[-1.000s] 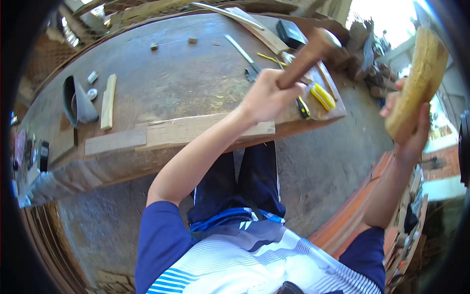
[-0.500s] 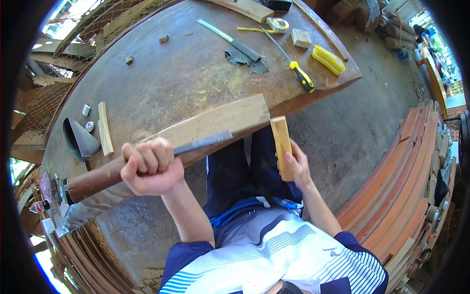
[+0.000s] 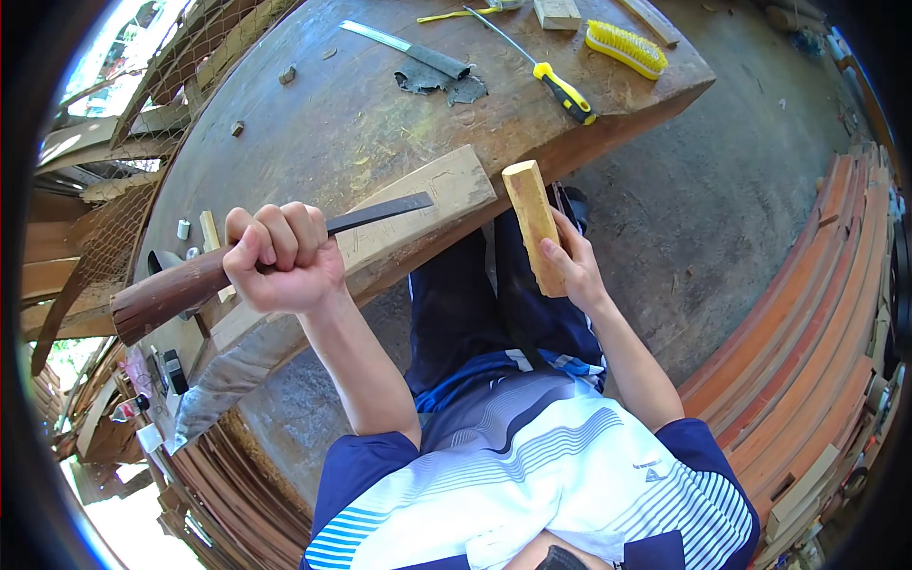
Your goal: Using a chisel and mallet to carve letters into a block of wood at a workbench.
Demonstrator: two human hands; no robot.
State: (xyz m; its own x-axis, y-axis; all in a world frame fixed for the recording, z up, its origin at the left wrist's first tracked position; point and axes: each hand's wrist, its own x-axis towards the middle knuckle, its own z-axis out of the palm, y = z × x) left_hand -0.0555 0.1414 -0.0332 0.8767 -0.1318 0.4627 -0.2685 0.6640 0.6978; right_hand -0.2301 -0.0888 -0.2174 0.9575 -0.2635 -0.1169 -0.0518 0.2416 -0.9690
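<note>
My left hand (image 3: 283,258) is wrapped in a fist round a chisel (image 3: 378,212) with a long brown wooden handle and a flat dark blade that points right, over a pale board (image 3: 449,178) along the bench's near edge. My right hand (image 3: 575,261) grips a yellowish wood block (image 3: 527,209), held lengthwise beside the board's right end, above my legs. On the bench (image 3: 285,109) lie a yellow-and-black screwdriver (image 3: 562,92), a yellow brush (image 3: 625,49) and a metal strip with a torn dark piece (image 3: 427,78) at its end.
Stacked reddish planks (image 3: 788,313) run along the right over the concrete floor (image 3: 684,237). Wire mesh (image 3: 104,247) and scrap boards edge the bench at left. Small wood bits (image 3: 287,74), a white cylinder (image 3: 183,229) and other small items sit on the bench.
My left hand has swung down and left, turning the chisel's blade to point right. My right hand has brought the wood block down and left from the upper right. The view has shifted with my head.
</note>
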